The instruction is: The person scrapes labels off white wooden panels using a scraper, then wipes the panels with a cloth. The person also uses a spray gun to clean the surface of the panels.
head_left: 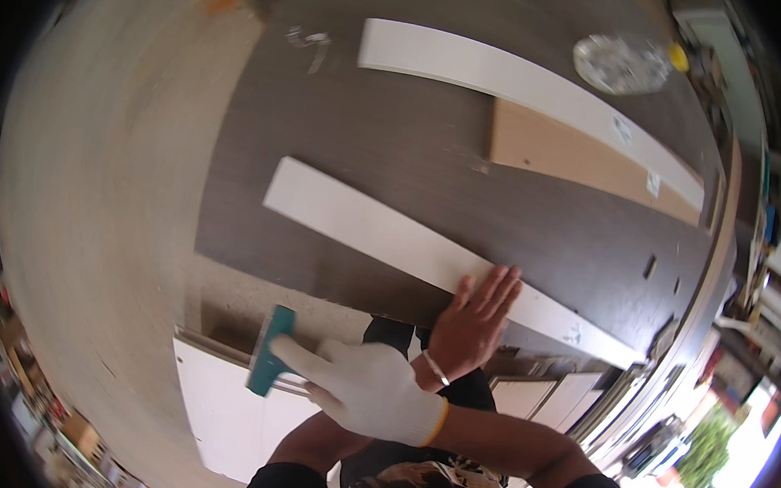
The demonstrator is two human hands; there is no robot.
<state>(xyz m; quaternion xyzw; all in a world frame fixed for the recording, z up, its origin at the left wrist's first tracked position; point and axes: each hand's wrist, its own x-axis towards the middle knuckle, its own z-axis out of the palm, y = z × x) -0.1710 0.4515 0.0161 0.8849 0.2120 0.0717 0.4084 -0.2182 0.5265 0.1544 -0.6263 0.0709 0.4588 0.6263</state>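
Observation:
My arms cross in front of me. My bare left hand (473, 325), with a pale bracelet at its wrist, lies flat with fingers stretched on a long white board strip (382, 236) near the front edge of the dark table. Further left and lower, beyond that edge, my right hand (368, 395) wears a white knitted glove with a yellow cuff. Its fingers are closed around a teal scraper-like tool (269, 353) with a wide straight head and a pale edge. The glove hides most of the tool's handle and part of my left forearm.
On the dark tabletop (397, 137), a second white strip (473, 61) partly overlaps a brown board (557, 147). A clear plastic bottle (620, 65) with a yellow cap lies at the far right. White panels (238, 405) lean below the table's front edge. Concrete floor extends to the left.

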